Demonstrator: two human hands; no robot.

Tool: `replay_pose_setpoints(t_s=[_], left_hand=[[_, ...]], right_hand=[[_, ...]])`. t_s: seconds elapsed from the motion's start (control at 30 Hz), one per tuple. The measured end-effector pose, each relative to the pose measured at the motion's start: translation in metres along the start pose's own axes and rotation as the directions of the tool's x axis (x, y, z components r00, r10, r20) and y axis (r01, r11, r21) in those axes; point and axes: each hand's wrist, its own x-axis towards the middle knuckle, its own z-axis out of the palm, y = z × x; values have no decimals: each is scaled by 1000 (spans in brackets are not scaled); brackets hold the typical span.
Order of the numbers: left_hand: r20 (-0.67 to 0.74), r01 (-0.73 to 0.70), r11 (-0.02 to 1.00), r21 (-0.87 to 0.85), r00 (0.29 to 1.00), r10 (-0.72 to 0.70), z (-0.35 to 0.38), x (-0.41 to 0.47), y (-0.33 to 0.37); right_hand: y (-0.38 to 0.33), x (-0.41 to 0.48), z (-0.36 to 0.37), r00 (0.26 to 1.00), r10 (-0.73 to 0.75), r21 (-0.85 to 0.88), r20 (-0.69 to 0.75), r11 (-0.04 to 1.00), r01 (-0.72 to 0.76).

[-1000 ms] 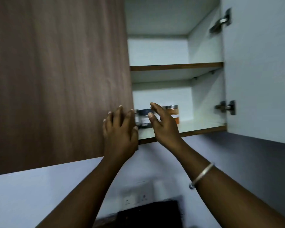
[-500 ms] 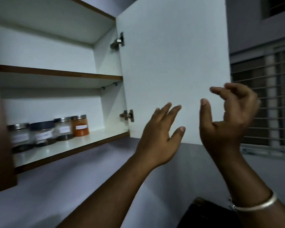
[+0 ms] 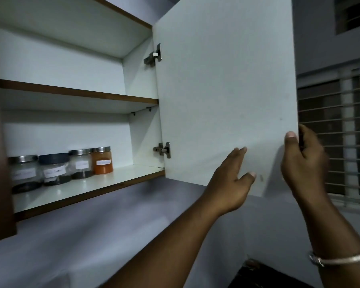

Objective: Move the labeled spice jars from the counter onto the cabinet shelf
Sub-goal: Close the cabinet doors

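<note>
Now 4 spice jars (image 3: 60, 168) stand on the lower shelf (image 3: 104, 183), well left of both hands; right hand (image 3: 303, 163) grips the open door (image 3: 227, 90) edge, left hand (image 3: 233, 179) spread flat against it.

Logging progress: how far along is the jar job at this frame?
Done: four jars stand in a row on the lower shelf. In hand: right hand grips the free edge of the open cabinet door, left hand flat against it. Left: likely just closing the door; the counter is out of view, so remaining jars can't be ruled out.
</note>
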Motion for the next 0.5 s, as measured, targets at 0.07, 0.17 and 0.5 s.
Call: replay_pose_setpoints(t_s=[0.07, 0.17, 0.5], left_hand=[[-28, -5, 998, -57, 1000, 4, -11, -22, -14], [-212, 144, 968, -207, 959, -188, -27, -70, -45], [-353, -392, 287, -874, 107, -929, -160, -253, -104]], right_hand=[[-12, -15, -5, 995, -39, 40, -87, 998, 42], [-24, -41, -5, 989, -129, 115, -72, 984, 137], [-125, -139, 69, 888, -347, 580, 301, 806, 119]])
